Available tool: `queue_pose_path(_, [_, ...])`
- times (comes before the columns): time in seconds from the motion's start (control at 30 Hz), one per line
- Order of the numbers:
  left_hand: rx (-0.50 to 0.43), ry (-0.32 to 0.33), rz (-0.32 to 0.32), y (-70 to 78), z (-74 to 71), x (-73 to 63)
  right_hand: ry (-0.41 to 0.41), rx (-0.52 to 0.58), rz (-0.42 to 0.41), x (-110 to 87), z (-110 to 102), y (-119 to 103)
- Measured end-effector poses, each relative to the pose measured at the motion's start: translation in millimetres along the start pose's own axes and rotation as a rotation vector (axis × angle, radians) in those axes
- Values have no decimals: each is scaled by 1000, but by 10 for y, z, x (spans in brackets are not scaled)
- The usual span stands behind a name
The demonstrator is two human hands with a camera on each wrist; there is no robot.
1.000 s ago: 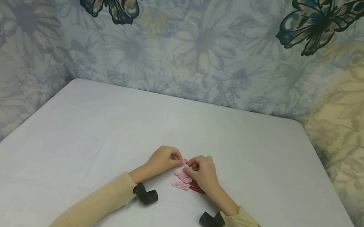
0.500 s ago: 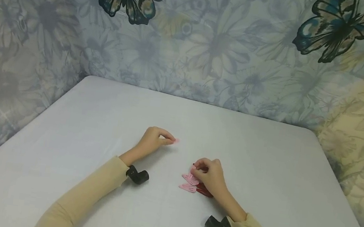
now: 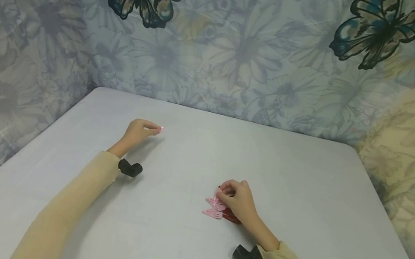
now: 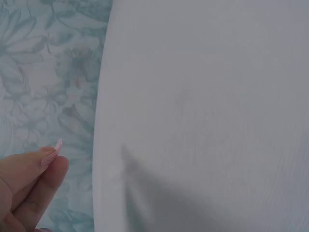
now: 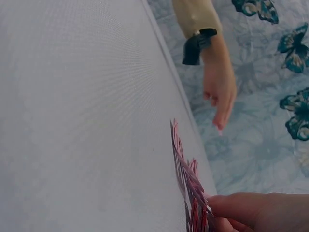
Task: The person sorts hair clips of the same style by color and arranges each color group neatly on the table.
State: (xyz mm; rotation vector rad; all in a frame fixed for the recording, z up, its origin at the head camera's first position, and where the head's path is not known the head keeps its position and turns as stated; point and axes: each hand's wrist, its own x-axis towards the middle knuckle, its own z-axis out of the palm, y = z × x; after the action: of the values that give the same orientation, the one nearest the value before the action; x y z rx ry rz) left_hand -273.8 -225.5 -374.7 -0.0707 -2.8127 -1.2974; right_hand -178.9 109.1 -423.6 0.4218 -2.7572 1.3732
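Far out over the left back of the table, my left hand (image 3: 138, 133) pinches a small pink hair clip (image 4: 50, 160) between thumb and fingertips. Most of that clip is hidden by the fingers. My right hand (image 3: 238, 200) stays at a small group of snap hair clips near the middle, its thumb and fingertips pinching the upper end of a pink clip there. Other pink hair clips (image 3: 213, 213) lie on the table just left of this hand. Dark red hair clips (image 3: 231, 216) show partly under its palm; the right wrist view has the red clips (image 5: 195, 215) beside the pink ones.
A white table (image 3: 160, 238) spreads under both arms. Behind it stands a wall (image 3: 239, 72) with flower and butterfly prints. Each wrist wears a black camera mount, the left mount (image 3: 130, 168) and the right mount (image 3: 247, 256).
My left hand has left the group of clips and travelled left and toward the back with a pink hair clip. The right hand has stayed at the group. The head view has shifted slightly.
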Motion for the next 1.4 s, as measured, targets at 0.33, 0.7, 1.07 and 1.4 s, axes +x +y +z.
queue_pose_path(0.33, [192, 49, -67, -301, -110, 100, -9, -20, -28, -2, -3, 6])
queue_pose_path(0.7, [175, 33, -51, -369, -94, 187, -14, -16, 3, -16, -32, -4])
queue_pose_path(1.07, [197, -6, -8, -417, -86, 226, -15, -14, 17, -27, -36, -18])
queue_pose_path(1.4, [277, -65, -102, -460, -101, 219, -13, 0, 44, -26, -53, -29])
